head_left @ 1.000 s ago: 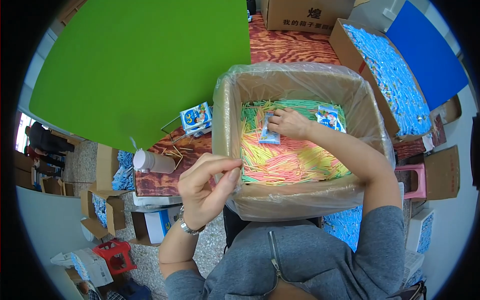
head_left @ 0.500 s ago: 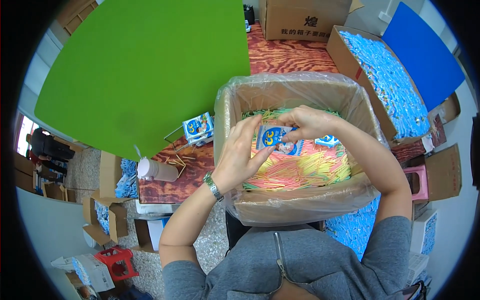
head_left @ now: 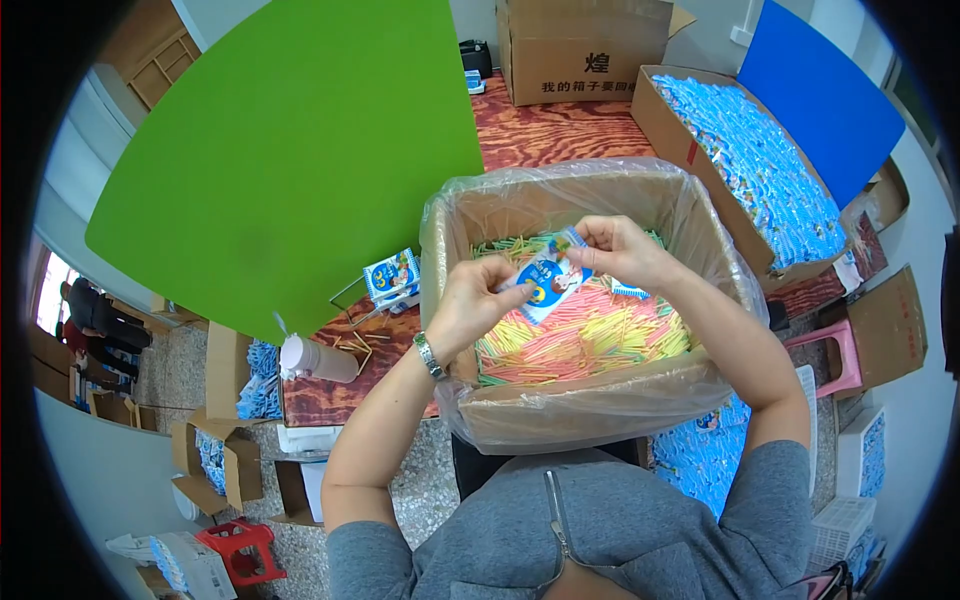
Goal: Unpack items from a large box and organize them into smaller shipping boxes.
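A small blue-and-white printed packet (head_left: 553,280) is stretched between my two hands, tilted, above the box. My left hand (head_left: 472,305) pinches its lower left end between thumb and fingers. At the upper right end, my right hand (head_left: 622,252) grips it, fingers closed. Below lie many thin pink, yellow and green sticks (head_left: 590,335) inside a cardboard box (head_left: 560,400) lined with clear plastic. A second blue-and-white packet (head_left: 630,290) rests on the sticks beneath my right wrist, partly hidden.
Several packets sit on a small wire stand (head_left: 392,282) left of the box, near a pale pink bottle (head_left: 318,360). A large carton of blue packets (head_left: 760,160) stands at the back right. A green board (head_left: 290,150) rises at the left. More blue packets (head_left: 700,450) lie below the box.
The packet has turned so that it slants up to the right. My left hand, whose fingers were spread beside it, now pinches one end. The whole view has shifted slightly.
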{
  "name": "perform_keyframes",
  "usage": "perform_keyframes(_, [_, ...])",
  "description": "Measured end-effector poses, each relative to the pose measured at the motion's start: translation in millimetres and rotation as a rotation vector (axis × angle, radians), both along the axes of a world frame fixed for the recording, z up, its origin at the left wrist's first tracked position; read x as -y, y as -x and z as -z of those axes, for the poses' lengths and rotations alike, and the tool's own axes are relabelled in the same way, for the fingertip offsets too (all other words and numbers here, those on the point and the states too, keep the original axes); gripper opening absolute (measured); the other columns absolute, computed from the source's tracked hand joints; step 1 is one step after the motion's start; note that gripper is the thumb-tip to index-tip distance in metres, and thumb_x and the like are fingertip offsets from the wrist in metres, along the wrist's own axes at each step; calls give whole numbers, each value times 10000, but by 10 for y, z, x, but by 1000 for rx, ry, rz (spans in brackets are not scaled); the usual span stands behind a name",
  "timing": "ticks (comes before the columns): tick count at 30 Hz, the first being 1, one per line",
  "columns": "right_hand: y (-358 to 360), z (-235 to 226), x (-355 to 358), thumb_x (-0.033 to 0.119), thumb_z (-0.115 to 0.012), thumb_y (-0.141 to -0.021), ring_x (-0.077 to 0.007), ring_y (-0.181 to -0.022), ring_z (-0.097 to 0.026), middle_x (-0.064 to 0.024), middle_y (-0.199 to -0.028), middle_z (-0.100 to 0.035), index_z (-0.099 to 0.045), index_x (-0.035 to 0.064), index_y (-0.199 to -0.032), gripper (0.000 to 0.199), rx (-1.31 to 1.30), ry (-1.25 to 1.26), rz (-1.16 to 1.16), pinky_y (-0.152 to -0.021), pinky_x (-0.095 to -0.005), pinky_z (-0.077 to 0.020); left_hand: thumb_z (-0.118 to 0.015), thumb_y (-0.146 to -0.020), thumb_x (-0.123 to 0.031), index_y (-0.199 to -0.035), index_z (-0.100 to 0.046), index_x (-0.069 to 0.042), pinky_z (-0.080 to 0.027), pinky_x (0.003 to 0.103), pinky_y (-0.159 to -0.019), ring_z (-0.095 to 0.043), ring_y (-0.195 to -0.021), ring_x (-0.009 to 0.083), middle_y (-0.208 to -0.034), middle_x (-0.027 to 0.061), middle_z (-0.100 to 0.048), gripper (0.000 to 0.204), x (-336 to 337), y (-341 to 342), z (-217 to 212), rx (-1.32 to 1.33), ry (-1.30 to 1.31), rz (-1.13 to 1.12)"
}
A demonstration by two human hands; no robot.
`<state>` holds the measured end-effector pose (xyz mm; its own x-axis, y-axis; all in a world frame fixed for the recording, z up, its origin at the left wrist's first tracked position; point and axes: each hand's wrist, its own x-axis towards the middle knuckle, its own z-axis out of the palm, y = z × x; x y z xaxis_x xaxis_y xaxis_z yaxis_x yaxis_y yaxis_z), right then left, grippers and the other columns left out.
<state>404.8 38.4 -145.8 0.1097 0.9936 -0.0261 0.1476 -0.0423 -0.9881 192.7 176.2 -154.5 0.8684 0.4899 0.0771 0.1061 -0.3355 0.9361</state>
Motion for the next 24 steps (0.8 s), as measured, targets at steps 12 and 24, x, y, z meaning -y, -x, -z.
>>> perform_keyframes(12, [255,-436,-163,162,-668,-881,-255,-733,-665,-134,-808,-673,-636,4,-940,172,687,-240,76,-650,-347,-505,-701,-884,-176,-894,-717,9,-498,250,-572,-627,-649,56,-736,71,-712,186,60,-204,-110,50,127,67])
perform_keyframes(24, [202,-441,-273,122,-664,-879,-172,-780,-656,-109,-866,-679,-631,7,-1016,181,682,-296,108,-681,-314,-505,-779,-810,-181,-802,-670,1,-489,243,-563,-593,-611,56,-643,18,-652,212,6,-298,-9,109,31,-41])
